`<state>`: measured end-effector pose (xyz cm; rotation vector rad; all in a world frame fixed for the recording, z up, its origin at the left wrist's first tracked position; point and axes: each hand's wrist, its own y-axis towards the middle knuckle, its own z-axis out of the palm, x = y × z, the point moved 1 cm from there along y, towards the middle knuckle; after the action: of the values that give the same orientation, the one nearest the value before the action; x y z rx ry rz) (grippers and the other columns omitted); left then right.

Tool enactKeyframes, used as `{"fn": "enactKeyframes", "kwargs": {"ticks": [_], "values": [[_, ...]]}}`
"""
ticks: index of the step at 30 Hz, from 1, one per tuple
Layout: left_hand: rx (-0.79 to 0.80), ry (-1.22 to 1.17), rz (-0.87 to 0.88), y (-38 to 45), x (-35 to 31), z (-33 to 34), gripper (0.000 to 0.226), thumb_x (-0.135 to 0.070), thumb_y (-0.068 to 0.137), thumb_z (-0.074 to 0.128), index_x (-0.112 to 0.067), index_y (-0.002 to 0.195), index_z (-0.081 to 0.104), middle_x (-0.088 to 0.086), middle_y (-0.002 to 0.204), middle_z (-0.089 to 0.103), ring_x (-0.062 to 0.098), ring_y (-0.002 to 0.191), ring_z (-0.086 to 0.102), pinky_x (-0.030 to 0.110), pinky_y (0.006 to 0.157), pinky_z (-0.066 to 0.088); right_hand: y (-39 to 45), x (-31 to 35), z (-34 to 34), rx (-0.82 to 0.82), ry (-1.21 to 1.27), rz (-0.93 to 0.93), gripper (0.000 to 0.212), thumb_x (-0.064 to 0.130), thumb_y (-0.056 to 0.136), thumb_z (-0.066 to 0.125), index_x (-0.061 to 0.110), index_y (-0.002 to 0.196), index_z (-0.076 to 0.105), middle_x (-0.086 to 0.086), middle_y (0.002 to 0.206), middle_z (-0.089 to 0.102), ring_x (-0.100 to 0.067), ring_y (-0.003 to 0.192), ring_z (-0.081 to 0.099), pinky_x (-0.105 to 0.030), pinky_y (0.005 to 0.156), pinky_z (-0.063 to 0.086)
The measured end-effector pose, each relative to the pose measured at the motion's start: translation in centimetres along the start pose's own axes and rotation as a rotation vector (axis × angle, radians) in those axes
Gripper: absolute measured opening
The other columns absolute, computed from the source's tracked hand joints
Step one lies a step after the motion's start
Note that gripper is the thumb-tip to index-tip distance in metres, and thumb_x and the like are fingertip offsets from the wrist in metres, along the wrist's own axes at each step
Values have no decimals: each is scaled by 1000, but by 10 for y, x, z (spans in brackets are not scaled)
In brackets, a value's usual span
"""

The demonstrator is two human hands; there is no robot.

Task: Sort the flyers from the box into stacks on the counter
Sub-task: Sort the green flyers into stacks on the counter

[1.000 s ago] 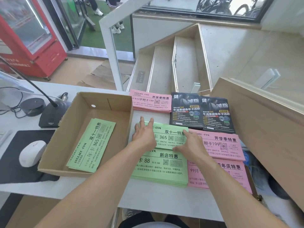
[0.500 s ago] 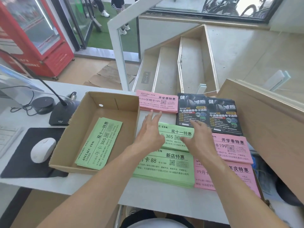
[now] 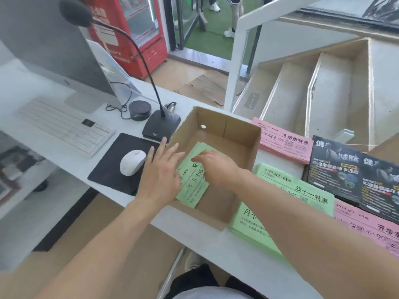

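Both hands over cardboard box [image 3: 241, 134] near counter's front edge. Left hand [image 3: 160, 172] wide, holding nothing; right hand [image 3: 218, 167] fingers touch green flyers [image 3: 192, 188] inside, grip unclear.

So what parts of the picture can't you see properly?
- Green flyers in the box, head view: both hands cover much of the print; how many lie there is unclear.
- Right hand: its fingertips are blurred, so contact with the paper is unclear.
- Lower green stack: the right forearm hides most of it.
- Pink stack: cut off by the right edge.
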<state>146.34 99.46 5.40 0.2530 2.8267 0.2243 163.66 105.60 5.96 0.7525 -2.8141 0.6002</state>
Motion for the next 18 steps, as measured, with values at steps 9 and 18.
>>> {"fn": "enactKeyframes", "kwargs": {"ticks": [9, 18], "values": [[-12, -147, -114, -11, 12, 7, 77, -4, 82, 34, -13, 158, 23, -1, 163, 28, 21, 155, 8, 47, 125, 13, 79, 13, 10, 284, -422, -234, 101, 30, 73, 90, 33, 156, 33, 7, 158, 37, -24, 138, 43, -42, 106, 46], [2, -144, -113, -11, 13, 8, 73, -18, 90, 53, -16, 157, 24, -3, 165, 25, 19, 156, 0, 50, 125, 10, 82, 13, 0, 254, -619, -217, 88, 58, 63, 89, 24, 136, 55, 0, 127, 56, -21, 121, 47, -34, 99, 42]]}}
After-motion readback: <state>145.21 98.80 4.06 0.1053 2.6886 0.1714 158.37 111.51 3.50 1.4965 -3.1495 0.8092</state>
